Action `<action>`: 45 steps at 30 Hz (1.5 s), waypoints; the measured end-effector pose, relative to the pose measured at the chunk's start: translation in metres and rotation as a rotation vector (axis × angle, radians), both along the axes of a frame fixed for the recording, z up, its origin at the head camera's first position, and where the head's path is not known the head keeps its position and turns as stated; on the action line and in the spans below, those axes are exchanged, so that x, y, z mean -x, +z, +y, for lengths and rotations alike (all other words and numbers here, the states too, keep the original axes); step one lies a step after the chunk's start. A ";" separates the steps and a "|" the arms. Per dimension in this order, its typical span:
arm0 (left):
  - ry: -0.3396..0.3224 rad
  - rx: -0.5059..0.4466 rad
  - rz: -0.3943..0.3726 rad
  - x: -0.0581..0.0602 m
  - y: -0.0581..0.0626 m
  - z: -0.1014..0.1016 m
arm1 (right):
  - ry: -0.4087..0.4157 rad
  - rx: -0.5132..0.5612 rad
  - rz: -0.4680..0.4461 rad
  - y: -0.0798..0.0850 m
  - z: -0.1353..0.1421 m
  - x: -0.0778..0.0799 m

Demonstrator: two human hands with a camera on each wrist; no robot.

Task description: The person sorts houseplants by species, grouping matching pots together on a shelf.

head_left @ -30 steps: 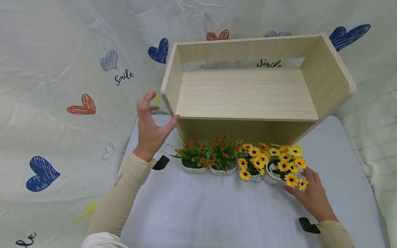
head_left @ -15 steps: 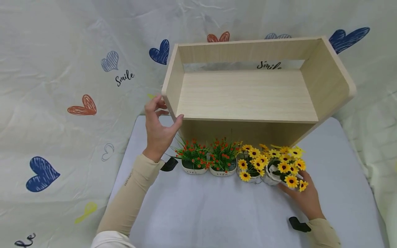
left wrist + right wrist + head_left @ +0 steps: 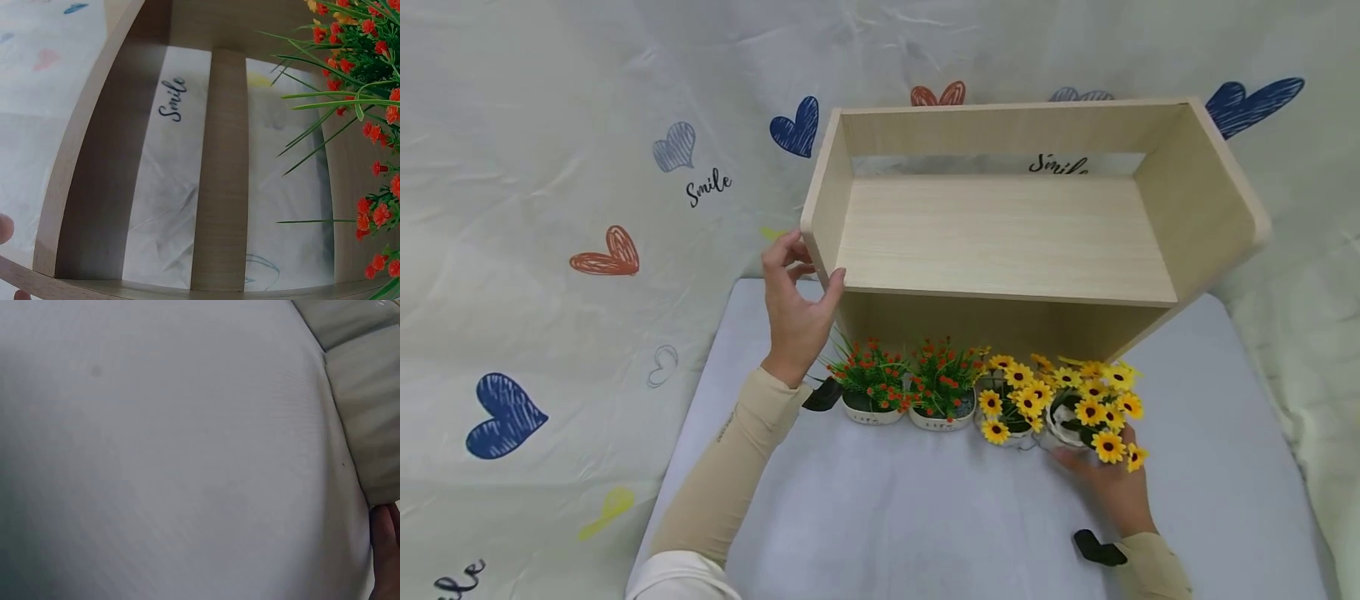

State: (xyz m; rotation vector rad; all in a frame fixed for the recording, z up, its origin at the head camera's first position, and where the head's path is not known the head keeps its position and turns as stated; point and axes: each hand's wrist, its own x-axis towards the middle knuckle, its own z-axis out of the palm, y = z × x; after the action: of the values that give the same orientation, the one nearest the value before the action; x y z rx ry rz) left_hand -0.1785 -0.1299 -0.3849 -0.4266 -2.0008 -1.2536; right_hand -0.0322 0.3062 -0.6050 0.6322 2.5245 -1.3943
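A pale wooden shelf (image 3: 1007, 233) with two levels stands at the back of the table. My left hand (image 3: 797, 325) holds its left side panel, thumb at the front edge and fingers along the outer side. Two white oval pots with red flowers (image 3: 943, 383) stand before the lower level. To their right is a potted yellow sunflower plant (image 3: 1018, 400). At the row's right end, my right hand (image 3: 1116, 492) grips a second potted sunflower plant (image 3: 1101, 408), whose blooms partly hide the fingers. In the right wrist view, the thumb (image 3: 384, 550) shows at a pale ribbed edge.
A white cloth (image 3: 917, 517) covers the table beneath the pots. Behind it hangs a pale curtain (image 3: 550, 333) printed with hearts and "Smile". Long grass blades (image 3: 325, 100) stick out across the shelf's open lower level in the left wrist view.
My left hand has moved right from beside the shelf onto its side panel. My right hand has moved left and closed around the rightmost sunflower pot. The pots keep their row.
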 end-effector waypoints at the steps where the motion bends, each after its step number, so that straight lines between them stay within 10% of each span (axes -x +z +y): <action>1: -0.003 0.000 -0.004 0.001 0.000 0.001 | -0.011 0.002 0.019 -0.002 -0.002 -0.001; 8: 0.014 0.008 -0.018 0.002 -0.005 0.002 | -0.056 -0.007 0.135 -0.011 -0.009 -0.001; 45: 0.012 0.010 -0.040 -0.001 -0.007 0.004 | -0.130 0.017 0.168 -0.011 -0.022 -0.001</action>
State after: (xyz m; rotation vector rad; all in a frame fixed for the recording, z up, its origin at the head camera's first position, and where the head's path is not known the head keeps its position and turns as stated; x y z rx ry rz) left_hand -0.1777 -0.1259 -0.3919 -0.3972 -2.0409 -1.2539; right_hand -0.0315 0.2846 -0.6158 0.7160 2.6386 -1.5726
